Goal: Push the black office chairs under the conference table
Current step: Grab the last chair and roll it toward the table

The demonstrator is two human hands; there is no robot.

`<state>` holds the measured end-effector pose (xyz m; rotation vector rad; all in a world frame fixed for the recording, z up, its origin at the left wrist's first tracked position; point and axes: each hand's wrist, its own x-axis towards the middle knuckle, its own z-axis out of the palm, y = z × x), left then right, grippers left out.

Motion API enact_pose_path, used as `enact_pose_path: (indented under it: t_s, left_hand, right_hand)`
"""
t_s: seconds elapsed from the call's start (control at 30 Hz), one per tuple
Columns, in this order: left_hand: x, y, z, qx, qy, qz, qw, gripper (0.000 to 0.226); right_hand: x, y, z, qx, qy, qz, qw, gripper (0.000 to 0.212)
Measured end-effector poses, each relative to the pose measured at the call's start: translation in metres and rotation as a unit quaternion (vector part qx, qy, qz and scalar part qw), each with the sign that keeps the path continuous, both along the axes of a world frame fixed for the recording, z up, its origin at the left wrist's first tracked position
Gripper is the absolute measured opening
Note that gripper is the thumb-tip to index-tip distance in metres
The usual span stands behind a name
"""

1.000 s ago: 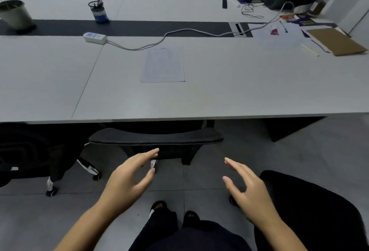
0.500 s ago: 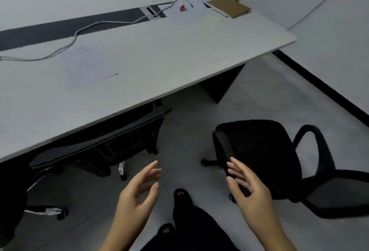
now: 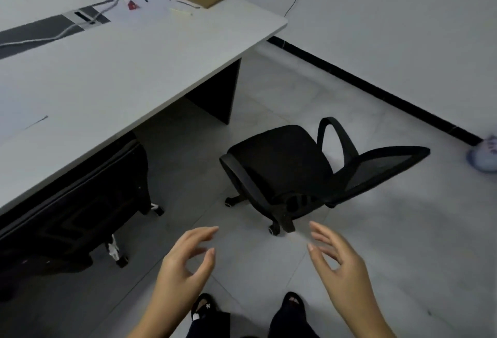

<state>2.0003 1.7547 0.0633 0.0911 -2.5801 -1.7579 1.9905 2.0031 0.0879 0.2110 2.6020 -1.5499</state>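
Centre frame, clear of table [image 3: 150, 68]: black chair [image 3: 282, 165], loose on floor. My left hand [image 3: 185, 265], right hand [image 3: 341, 265] relaxed, empty. Casters should roll easily; push at mesh backrest [image 3: 382, 170].

no text, label or number can be read anywhere.

The view has swung right, off the tucked chair [image 3: 80, 203] and onto a free chair [image 3: 279, 168]. Both hands, left [image 3: 185, 265] and right [image 3: 338, 265], now hover empty before it.
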Motion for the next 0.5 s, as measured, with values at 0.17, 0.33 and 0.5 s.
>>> enact_pose_path:
  t_s: [0.17, 0.33, 0.5]
  left_hand:
    - [-0.021, 0.083, -0.003, -0.012, -0.001, -0.040, 0.999, 0.035]
    - [-0.043, 0.193, -0.006, -0.003, 0.001, -0.044, 0.999, 0.034]
    - [-0.067, 0.274, 0.000, -0.018, 0.002, -0.064, 0.998, 0.036]
  right_hand:
    - [0.003, 0.086, -0.004, 0.011, 0.012, -0.051, 0.999, 0.037]
    - [-0.007, 0.196, -0.007, 0.035, 0.036, -0.059, 0.997, 0.040]
    - [-0.039, 0.274, -0.009, 0.054, 0.030, -0.050, 0.997, 0.037]
